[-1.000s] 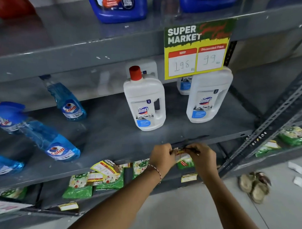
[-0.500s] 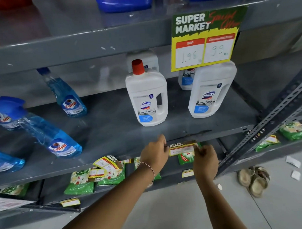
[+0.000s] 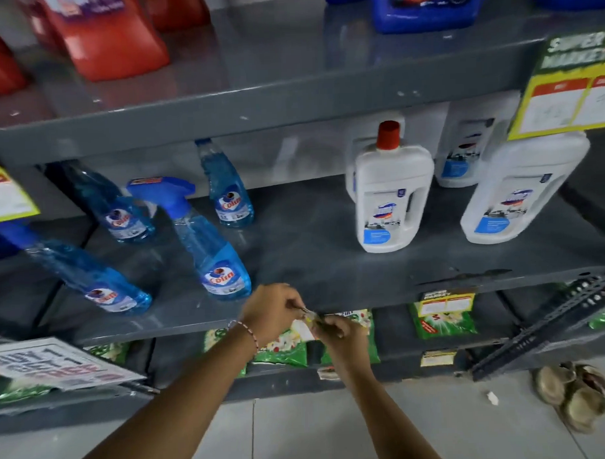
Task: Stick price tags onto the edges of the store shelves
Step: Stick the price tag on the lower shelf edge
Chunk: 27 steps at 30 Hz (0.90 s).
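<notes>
At the front edge of the grey middle shelf [image 3: 330,283], just right of the nearest blue spray bottle [image 3: 212,253], the left hand [image 3: 271,312] and the right hand [image 3: 339,331] are meeting, both pinching a small price tag [image 3: 306,327] between their fingertips. The tag is sitting between the two hands, just below the shelf edge, its print too blurred to read. Farther right along the same edge, another price tag [image 3: 446,301] is already hanging stuck, below the white bottle [image 3: 392,198].
</notes>
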Motion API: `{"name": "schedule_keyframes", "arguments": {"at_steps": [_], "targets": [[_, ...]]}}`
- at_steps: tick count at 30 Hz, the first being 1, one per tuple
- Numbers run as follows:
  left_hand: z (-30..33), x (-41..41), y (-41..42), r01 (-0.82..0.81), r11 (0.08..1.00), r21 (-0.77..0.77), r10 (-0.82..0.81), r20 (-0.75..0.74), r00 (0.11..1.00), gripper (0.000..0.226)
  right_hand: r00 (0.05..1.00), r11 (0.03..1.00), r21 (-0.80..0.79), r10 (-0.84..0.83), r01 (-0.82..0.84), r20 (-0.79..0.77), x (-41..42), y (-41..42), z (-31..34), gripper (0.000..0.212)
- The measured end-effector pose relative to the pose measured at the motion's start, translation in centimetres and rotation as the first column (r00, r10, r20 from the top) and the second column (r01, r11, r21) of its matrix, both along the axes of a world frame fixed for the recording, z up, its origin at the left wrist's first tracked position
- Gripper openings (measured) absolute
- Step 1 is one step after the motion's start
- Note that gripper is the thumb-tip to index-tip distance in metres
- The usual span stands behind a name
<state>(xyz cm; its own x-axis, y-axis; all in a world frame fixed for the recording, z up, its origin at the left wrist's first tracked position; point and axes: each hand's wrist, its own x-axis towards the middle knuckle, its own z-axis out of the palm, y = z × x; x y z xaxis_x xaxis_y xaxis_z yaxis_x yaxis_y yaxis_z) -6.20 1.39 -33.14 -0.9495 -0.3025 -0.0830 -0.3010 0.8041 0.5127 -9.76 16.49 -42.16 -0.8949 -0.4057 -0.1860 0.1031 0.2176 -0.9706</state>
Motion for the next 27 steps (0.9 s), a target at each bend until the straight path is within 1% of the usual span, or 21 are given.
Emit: {"name": "schedule_keyframes", "arguments": {"at_steps": [1, 4, 6, 8, 10, 11, 13, 15, 17, 21, 24, 27], "targets": [[-0.4, 0.6, -0.4, -0.014, 0.999, 0.043, 0.016, -0.031, 0.999, 0.003, 1.000, 1.000, 0.002, -0.026, 0.026, -0.012, 0.4, -0.5, -0.1, 0.027], [-1.3, 3.4, -2.4, -0.107, 0.968, 0.228, 0.130, -0.091, 0.987, 0.005, 0.998, 0.998, 0.001, -0.057, 0.057, -0.024, 1.9, -1.5, 0.0, 0.020], [-1.9, 6.2, -3.8, -0.211, 0.929, 0.304, 0.248, -0.088, 0.965, 0.003, 0.998, 1.000, 0.010, -0.016, 0.017, -0.061, 2.9, -2.9, 0.4, 0.019], [-2.3, 9.0, -5.5, -0.325, 0.882, 0.340, 0.373, -0.084, 0.924, 0.003, 0.976, 0.993, 0.108, 0.077, -0.056, -0.203, 3.9, -5.3, 1.1, 0.014], [-2.7, 11.3, -7.6, -0.406, 0.849, 0.338, 0.458, -0.087, 0.885, 0.014, 0.915, 0.977, 0.193, 0.156, -0.087, -0.373, 5.0, -8.1, 1.9, 0.013], [-2.9, 12.2, -8.6, -0.442, 0.834, 0.329, 0.492, -0.083, 0.867, 0.020, 0.887, 0.970, 0.220, 0.189, -0.102, -0.422, 5.5, -9.5, 2.1, 0.013], [-3.1, 13.8, -10.8, -0.499, 0.793, 0.349, 0.555, -0.078, 0.828, 0.026, 0.872, 0.959, 0.262, 0.220, -0.111, -0.438, 6.7, -12.3, 2.3, 0.012], [-3.4, 14.9, -12.6, -0.526, 0.759, 0.383, 0.592, -0.070, 0.803, 0.022, 0.862, 0.951, 0.294, 0.224, -0.092, -0.455, 7.7, -14.5, 1.9, 0.011], [-3.7, 15.6, -14.0, -0.532, 0.748, 0.398, 0.598, -0.054, 0.800, 0.022, 0.842, 0.945, 0.324, 0.216, -0.052, -0.494, 8.6, -16.2, 1.6, 0.010], [-4.3, 16.0, -15.5, -0.538, 0.701, 0.469, 0.619, -0.025, 0.785, 0.019, 0.771, 0.930, 0.364, 0.194, 0.052, -0.607, 9.9, -17.9, 1.4, 0.008], [-5.0, 15.9, -16.2, -0.558, 0.702, 0.443, 0.628, -0.015, 0.778, 0.016, 0.769, 0.913, 0.391, 0.166, 0.117, -0.617, 10.5, -18.7, 1.3, 0.005], [-5.7, 15.6, -16.4, -0.580, 0.695, 0.426, 0.649, -0.022, 0.761, 0.016, 0.705, 0.903, 0.390, 0.157, 0.181, -0.692, 10.8, -19.0, 1.5, 0.012]]}}
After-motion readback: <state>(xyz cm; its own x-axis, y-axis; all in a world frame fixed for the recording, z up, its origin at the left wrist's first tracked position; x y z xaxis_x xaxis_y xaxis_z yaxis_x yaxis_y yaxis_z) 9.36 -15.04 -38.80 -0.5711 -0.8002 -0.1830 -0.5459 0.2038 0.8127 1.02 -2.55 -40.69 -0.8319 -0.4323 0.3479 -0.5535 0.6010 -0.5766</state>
